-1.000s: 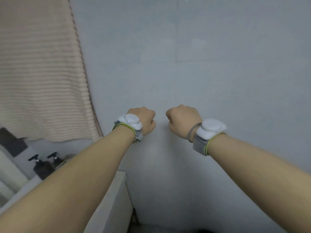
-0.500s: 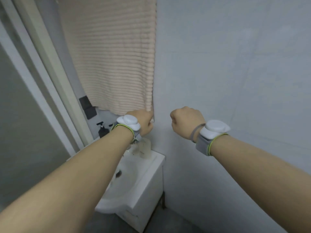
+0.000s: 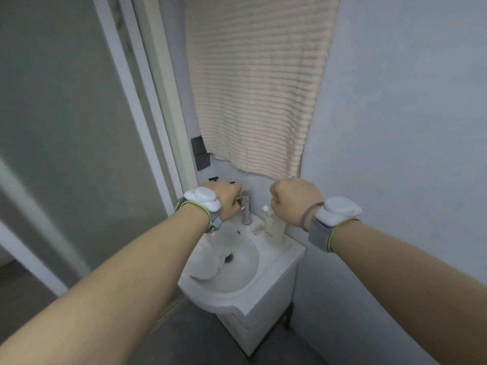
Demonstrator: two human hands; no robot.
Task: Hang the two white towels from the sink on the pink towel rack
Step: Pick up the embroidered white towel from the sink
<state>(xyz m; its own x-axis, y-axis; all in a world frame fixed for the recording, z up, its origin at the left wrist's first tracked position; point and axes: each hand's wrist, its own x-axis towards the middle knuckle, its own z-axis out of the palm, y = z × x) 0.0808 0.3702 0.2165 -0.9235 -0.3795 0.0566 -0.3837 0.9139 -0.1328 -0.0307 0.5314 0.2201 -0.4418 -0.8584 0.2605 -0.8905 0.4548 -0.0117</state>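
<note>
A white sink [image 3: 274, 270] on a small cabinet stands in the corner below me. White towel cloth [image 3: 207, 262] lies bunched in the left of its basin, partly hidden by my left forearm. My left hand [image 3: 228, 200] is a fist held in the air above the sink's back left, holding nothing. My right hand [image 3: 292, 200] is also a fist with nothing in it, above the back right of the sink. A pink ribbed towel [image 3: 258, 83] hangs on the wall above; the rack itself is out of view.
A chrome tap [image 3: 246, 209] stands at the back of the sink, with a clear bottle [image 3: 274, 225] to its right. A frosted glass door [image 3: 66, 122] with a white frame fills the left. The tiled wall [image 3: 408, 114] closes the right side.
The view has swung left and down, bringing the sink and glass door into sight. Both fists have stayed side by side in front of me.
</note>
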